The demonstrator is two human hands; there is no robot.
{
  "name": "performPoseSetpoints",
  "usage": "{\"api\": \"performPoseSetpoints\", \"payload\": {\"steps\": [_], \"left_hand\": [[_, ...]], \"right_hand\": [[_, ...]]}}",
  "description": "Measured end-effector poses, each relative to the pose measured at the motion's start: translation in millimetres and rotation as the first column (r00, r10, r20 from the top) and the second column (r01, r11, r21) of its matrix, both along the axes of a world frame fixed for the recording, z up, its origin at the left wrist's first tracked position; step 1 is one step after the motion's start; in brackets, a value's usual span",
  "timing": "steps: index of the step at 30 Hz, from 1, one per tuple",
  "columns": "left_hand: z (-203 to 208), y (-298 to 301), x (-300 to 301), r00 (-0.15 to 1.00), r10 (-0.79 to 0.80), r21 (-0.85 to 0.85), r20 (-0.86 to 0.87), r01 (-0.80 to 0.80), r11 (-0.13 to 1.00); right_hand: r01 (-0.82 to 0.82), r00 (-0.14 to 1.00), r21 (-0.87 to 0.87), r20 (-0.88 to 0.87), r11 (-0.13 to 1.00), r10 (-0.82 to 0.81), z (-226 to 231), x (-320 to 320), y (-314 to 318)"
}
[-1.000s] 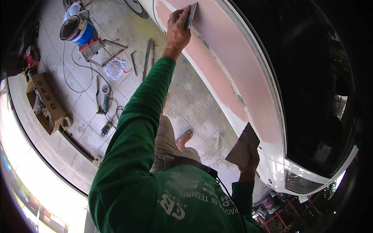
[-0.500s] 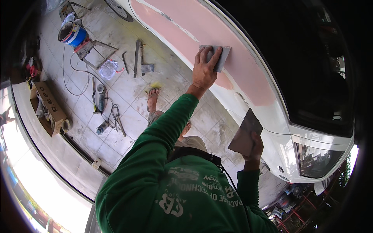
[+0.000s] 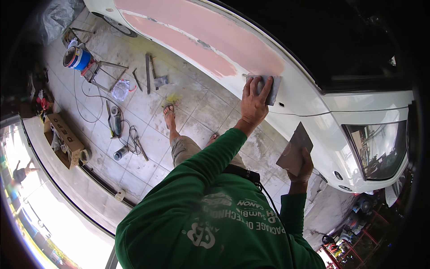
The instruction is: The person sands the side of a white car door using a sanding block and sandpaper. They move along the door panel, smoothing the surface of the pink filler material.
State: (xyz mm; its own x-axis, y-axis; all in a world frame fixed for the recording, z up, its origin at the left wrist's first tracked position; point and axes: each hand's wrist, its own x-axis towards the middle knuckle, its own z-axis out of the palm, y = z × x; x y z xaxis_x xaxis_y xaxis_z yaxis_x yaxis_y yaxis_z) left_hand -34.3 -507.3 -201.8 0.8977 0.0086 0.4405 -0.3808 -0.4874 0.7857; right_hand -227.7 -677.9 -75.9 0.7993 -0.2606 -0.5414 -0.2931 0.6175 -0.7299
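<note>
A white car with pink filler along its side stands in front of me. My left hand is closed on a thin grey square plate, its fingers spread over the top. The plate lies against the car's side, by the lower right end of the pink area. Lower and to the right, my right hand grips a larger dark grey flat board by its edge. It is held tilted, apart from the car. Whether anything is smeared on either one I cannot make out.
On the tiled floor at left lie a corded grinder, a dark can, metal tools and a clear plastic bag. A blue bucket rests on a stool. An open cardboard box sits beside another vehicle.
My left hand has slid the grey plate along the car's side toward its rear, to the end of the pink area. My right hand keeps its hold on the board. The view has shifted.
</note>
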Motion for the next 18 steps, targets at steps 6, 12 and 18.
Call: {"api": "performPoseSetpoints", "payload": {"steps": [6, 12, 18], "left_hand": [[23, 5, -17, 0.975, -0.194, 0.035, -0.112, 0.199, 0.979], [111, 67, -26, 0.663, -0.745, -0.483, -0.074, 0.630, 0.609], [119, 165, -29, 0.649, -0.758, 0.061, 0.060, 0.756, 0.652]], "right_hand": [[-0.010, 0.993, 0.076, 0.120, 0.997, 0.001, 6, 8, 3], [-0.158, 0.985, -0.523, -0.020, 0.837, 0.174, -81, 16, 5], [-0.114, 0.964, 0.269, 0.261, 0.956, 0.041, -70, 78, 78]]}}
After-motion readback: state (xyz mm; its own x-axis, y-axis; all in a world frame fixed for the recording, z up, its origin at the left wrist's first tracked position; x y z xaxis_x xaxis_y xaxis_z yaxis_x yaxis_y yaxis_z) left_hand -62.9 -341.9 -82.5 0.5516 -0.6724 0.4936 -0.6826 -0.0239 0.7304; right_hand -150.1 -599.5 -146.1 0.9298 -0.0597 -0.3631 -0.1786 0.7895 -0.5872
